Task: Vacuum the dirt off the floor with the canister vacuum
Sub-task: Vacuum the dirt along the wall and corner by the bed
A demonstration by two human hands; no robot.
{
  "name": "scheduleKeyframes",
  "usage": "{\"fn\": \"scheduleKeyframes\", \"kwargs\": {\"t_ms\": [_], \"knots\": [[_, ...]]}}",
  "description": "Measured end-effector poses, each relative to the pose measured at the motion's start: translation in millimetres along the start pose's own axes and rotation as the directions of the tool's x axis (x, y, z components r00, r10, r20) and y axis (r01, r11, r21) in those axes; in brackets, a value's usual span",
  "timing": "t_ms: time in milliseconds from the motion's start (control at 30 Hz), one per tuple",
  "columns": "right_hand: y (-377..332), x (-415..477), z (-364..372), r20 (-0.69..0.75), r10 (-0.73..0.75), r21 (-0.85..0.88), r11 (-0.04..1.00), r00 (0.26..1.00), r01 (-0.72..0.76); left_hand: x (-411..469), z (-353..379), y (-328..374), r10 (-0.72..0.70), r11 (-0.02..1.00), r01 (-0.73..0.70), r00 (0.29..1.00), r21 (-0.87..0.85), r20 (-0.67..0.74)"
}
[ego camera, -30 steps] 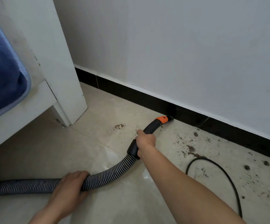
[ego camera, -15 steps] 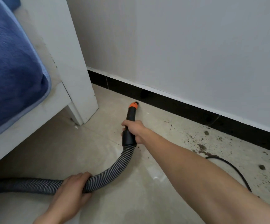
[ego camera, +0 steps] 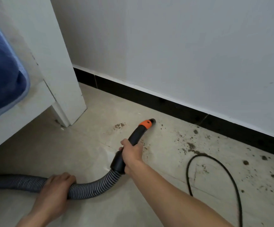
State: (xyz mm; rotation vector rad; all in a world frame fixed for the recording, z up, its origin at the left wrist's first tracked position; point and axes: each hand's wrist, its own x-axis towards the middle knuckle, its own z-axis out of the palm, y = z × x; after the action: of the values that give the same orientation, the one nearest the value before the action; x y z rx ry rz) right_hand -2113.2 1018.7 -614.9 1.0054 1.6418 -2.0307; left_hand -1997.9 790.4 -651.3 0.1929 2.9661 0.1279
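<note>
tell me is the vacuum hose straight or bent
Bent: the hose curves up from the left hand to the right hand.

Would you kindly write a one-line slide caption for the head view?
Right hand aims the orange-tipped nozzle at dirt by the baseboard; left hand grips the ribbed hose.

Ribbed plastic hose (ego camera: 92, 187), matt black handle (ego camera: 133, 136), glossy tiled floor (ego camera: 100, 207), plush blue cloth (ego camera: 1, 76), matt painted wall (ego camera: 182, 46).

A white wall (ego camera: 182, 46) fills the far side, with a black baseboard (ego camera: 133, 94) along its foot. At the left stands a scuffed white furniture frame (ego camera: 64, 82), and a blue blanket (ego camera: 0, 76) hangs over it. A black cable (ego camera: 187, 172) loops at the near right.
</note>
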Motion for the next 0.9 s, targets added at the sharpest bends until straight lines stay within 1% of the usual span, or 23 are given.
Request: {"fn": "scheduleKeyframes", "kwargs": {"t_ms": [100,167,300,400,500,600,700,767,833,900], "knots": [[2.0,0.3,-14.4,-0.067,-0.026,0.093,0.995,0.997,0.032,3.4,1.3,6.7,0.008,1.000,-0.008,1.000,0.014,0.010],[0.8,3.1,-20.7,-0.086,-0.036,0.132,0.990,0.996,0.047,4.7,3.0,10.2,0.010,1.000,-0.010,1.000,0.003,0.010],[-11.9,3.3,-21.2,-0.038,-0.034,0.121,0.992,0.999,0.039,3.3,8.3,10.5,0.010,0.998,-0.012,1.000,-0.062,-0.025],[-29.3,12.3,-25.8,-0.043,-0.060,0.117,0.991,0.997,0.065,0.2,8.7,18.0,-0.042,0.988,0.034,0.998,-0.151,-0.047],[-30.9,10.6,-25.1,-0.031,-0.050,0.093,0.994,0.998,0.053,-4.4,9.6,19.5,-0.021,0.986,0.011,0.998,-0.168,-0.056],[-19.0,-8.5,-25.0,-0.006,-0.011,0.130,0.991,1.000,0.012,-9.7,7.0,12.8,0.041,0.994,-0.045,0.998,-0.099,-0.052],[9.8,-32.2,-29.9,-0.072,0.052,0.226,0.974,0.996,-0.034,-14.6,5.5,-2.1,0.078,0.996,-0.077,0.997,0.036,-0.023],[38.2,-52.8,-29.3,-0.088,0.141,0.234,0.965,0.986,-0.118,-20.6,9.3,-21.8,0.075,0.992,-0.072,0.997,0.101,-0.026],[65.4,-73.8,-22.8,-0.062,0.243,0.211,0.951,0.968,-0.226,-29.5,12.6,-42.4,0.051,0.986,-0.050,0.999,0.159,-0.006],[84.7,-89.9,-15.0,-0.034,0.306,0.202,0.935,0.952,-0.293,-40.0,15.1,-57.1,0.037,0.965,-0.036,0.999,0.260,-0.001]]}}
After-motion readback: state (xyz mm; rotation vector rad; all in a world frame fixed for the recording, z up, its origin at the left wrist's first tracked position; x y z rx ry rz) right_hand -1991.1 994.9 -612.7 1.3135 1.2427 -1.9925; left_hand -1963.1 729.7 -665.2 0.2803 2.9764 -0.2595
